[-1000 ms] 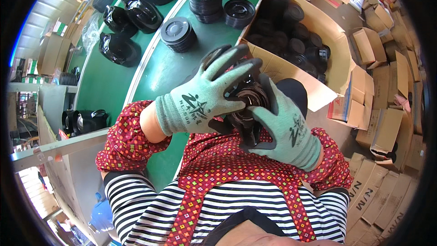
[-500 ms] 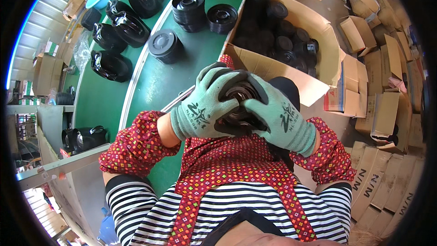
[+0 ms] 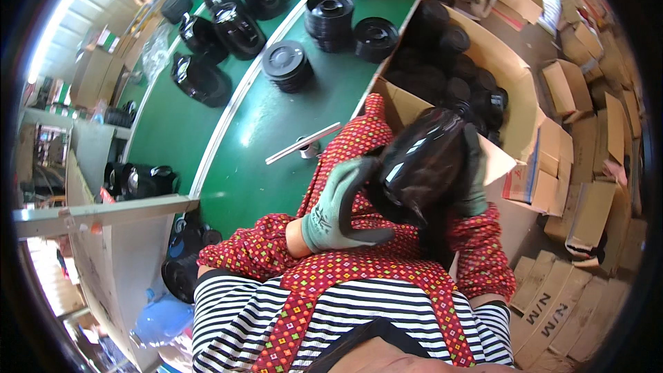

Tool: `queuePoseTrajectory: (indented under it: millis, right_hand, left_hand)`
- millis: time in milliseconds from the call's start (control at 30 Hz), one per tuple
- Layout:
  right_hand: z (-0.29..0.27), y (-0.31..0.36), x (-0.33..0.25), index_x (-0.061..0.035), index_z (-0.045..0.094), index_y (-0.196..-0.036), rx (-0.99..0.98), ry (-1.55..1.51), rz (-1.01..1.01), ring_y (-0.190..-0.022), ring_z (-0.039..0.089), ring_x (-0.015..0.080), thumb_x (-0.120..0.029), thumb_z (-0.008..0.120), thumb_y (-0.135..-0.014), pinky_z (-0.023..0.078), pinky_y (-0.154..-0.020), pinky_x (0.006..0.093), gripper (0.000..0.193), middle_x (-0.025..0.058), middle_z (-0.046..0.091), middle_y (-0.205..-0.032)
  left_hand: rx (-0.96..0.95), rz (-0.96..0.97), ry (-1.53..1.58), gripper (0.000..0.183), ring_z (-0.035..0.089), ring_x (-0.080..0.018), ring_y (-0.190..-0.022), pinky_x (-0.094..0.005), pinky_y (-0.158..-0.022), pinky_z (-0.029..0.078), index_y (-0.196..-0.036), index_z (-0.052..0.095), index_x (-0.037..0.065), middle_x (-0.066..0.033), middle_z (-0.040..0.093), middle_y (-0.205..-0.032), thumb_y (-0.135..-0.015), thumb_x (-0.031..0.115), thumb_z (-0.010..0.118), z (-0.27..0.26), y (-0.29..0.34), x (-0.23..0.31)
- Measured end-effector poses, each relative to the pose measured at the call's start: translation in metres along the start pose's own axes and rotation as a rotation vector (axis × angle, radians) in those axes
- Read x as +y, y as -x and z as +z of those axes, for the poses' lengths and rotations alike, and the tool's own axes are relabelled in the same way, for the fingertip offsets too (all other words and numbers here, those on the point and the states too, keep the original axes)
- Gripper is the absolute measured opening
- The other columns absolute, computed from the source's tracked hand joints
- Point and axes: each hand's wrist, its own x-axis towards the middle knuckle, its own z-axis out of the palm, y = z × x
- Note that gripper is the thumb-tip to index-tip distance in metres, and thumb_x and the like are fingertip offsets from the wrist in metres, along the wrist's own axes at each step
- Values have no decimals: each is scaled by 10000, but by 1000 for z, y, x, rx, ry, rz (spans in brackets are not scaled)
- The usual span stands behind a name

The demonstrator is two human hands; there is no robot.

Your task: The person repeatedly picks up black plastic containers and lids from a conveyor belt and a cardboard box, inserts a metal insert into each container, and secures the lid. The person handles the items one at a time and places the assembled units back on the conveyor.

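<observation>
My right hand [image 3: 475,176], in a grey-green work glove with a dark palm, grips the right side of a glossy black jug [image 3: 431,159]. The jug is tilted above my lap, slightly smeared by motion, and covers part of that hand. My left hand [image 3: 342,204], gloved alike, stands open at the jug's lower left, thumb and fingers apart. Whether its fingertips touch the jug I cannot tell. Ahead, on the green work surface [image 3: 238,155], stand a stack of flat black lids [image 3: 286,65], a taller stack of ring-shaped black parts [image 3: 329,19] and a lower stack [image 3: 376,39].
Several glossy black jugs [image 3: 200,79] stand along the far left of the surface. At its near edge is a pale metal bar [image 3: 304,143]. An open cardboard box [image 3: 514,72] full of round black parts sits at right. More cartons [image 3: 570,90] fill the floor beyond.
Before, both hands were closed around the jug, its round end facing up. Now the jug is tipped over to the right in my right hand, and my left hand has opened away. The view has shifted.
</observation>
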Motion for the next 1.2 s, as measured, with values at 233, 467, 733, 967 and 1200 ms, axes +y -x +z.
queuePoseTrajectory:
  millis: [233, 467, 733, 967, 1200]
  right_hand:
    - [-4, -23, -16, -2, 752, -1012, -306, 940, -456, -947, 691, 343, -155, 848, -790, 554, -862, 408, 286, 159, 674, -998]
    - [31, 29, -20, -142, 747, -1290, -407, 1341, -536, -1033, 562, 343, -306, 759, -908, 426, -869, 494, 416, 148, 601, -1069]
    - [26, -10, -48, -31, 747, -1277, -577, 769, -298, -923, 721, 357, -36, 723, -915, 570, -842, 417, 362, 160, 742, -1064]
    - [67, -106, -57, -100, 720, -1340, -678, 893, -922, -1219, 631, 367, -220, 824, -771, 391, -1185, 569, 591, 141, 697, -1246]
    - [35, -136, 26, -77, 762, -1200, -897, 642, -763, -976, 672, 345, -193, 689, -994, 512, -885, 449, 248, 133, 742, -1035]
  left_hand:
    - [-234, -653, -808, 1181, 448, -486, -1449, -532, -1202, 402, -1677, 288, 104, -305, 399, -1598, -714, 253, 954, -81, 47, -77]
    - [-497, -722, -541, 884, 677, -455, -1115, -448, -955, 564, -1652, 415, 233, -217, 662, -1335, -871, 96, 806, -127, 57, -130]
    - [-70, -933, 179, 565, 630, -58, -1052, -199, -844, 516, -1518, 581, -7, -104, 630, -1518, -966, -108, 639, -101, -30, -75]
    - [-481, -488, -143, 590, 715, -264, -956, -344, -864, 568, -1504, 579, -33, -229, 726, -1260, -924, -11, 688, -77, -151, -24]
    - [-537, -233, 130, 610, 683, -333, -1067, -434, -967, 522, -1398, 638, -74, -223, 684, -1212, -1004, 392, 619, -50, -201, -48]
